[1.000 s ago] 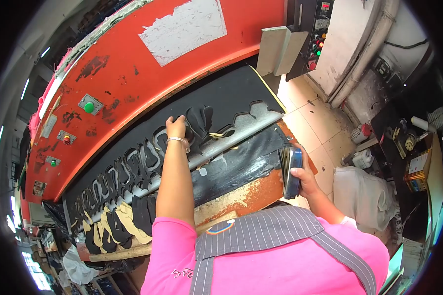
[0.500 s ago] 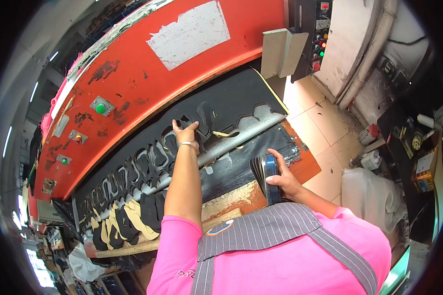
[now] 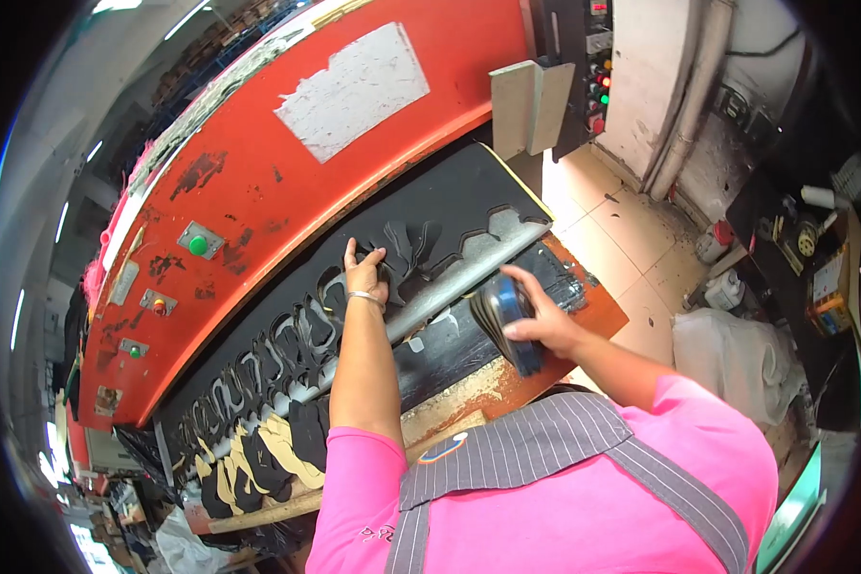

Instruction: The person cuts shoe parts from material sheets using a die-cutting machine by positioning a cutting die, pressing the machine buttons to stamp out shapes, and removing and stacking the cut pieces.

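Note:
My left hand (image 3: 365,275) rests at the black sheet (image 3: 450,187), thumb and forefinger apart, with nothing visible between them. The sheet's near part is cut into a row of curved holes and strips, and a loosened black flap (image 3: 404,244) stands up just right of that hand. In my right hand (image 3: 545,320) is a blue-edged cutting die (image 3: 507,311) with dark layered sides, blurred by motion. It is above the machine's black front ledge (image 3: 430,349), tilted. Thumb and fingers grip its right side.
A red press beam (image 3: 249,172) with green and red buttons spans behind the sheet. Black and cream cut pieces (image 3: 277,450) lie along the wooden front edge at left. A control panel (image 3: 598,72) is at upper right; a white covered bundle (image 3: 737,364) stands on the floor.
The die in my right hand has moved up and left, closer to the sheet. My left hand has drawn its fingers closer together. The view has shifted slightly.

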`<action>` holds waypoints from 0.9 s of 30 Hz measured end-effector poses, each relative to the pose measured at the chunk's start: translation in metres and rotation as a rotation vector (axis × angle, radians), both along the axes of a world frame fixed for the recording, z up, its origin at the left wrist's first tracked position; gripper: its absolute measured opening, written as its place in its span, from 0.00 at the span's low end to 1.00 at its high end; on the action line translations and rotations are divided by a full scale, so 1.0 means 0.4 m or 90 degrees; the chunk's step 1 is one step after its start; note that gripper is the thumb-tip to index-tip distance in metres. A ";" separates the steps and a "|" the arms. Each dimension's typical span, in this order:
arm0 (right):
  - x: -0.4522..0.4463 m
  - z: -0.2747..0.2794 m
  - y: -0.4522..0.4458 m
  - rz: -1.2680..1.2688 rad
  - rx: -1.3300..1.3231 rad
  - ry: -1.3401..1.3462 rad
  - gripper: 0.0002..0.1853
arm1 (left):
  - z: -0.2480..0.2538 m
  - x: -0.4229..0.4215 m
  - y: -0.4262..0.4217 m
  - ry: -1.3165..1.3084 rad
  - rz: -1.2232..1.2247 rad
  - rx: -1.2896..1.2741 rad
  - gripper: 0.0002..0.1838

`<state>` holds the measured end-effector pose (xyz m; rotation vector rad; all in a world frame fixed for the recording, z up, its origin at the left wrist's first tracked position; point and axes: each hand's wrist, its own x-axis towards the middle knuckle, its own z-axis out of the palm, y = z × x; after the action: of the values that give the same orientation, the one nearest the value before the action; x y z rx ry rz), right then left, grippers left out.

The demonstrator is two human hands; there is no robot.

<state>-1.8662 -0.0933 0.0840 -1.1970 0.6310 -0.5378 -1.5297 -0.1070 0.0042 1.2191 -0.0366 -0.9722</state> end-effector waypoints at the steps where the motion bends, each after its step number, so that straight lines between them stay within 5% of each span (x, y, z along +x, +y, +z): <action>1: 0.028 -0.002 -0.035 0.012 -0.075 -0.007 0.53 | -0.014 0.022 0.000 0.003 -0.034 -0.002 0.49; 5: 0.203 0.003 -0.176 -0.045 -0.189 -0.054 0.52 | -0.026 0.068 -0.004 -0.002 -0.174 0.058 0.41; 12: 0.402 -0.160 -0.306 -0.286 0.022 -0.040 0.52 | -0.021 0.103 -0.058 -0.143 -0.330 0.302 0.31; 13: 0.401 -0.169 -0.314 -0.292 0.035 -0.061 0.52 | -0.028 0.096 -0.057 -0.167 -0.311 0.299 0.21; 16: 0.399 -0.185 -0.310 -0.285 0.022 -0.053 0.52 | 0.038 0.030 -0.032 -0.218 -0.196 0.291 0.16; 20: 0.395 -0.192 -0.315 -0.258 -0.002 -0.069 0.52 | 0.034 0.060 0.056 -0.245 -0.285 0.089 0.09; 24: 0.353 -0.180 -0.297 -0.214 0.074 -0.142 0.49 | 0.203 -0.062 0.168 -0.254 0.159 -0.248 0.04; 27: 0.324 -0.183 -0.271 -0.165 0.063 -0.187 0.47 | 0.218 -0.012 0.259 -0.387 0.121 -0.067 0.08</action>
<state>-1.7366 -0.2018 0.0108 -0.9243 0.5565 -0.8736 -1.5347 -0.0036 0.0913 1.3540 -0.4383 -0.4045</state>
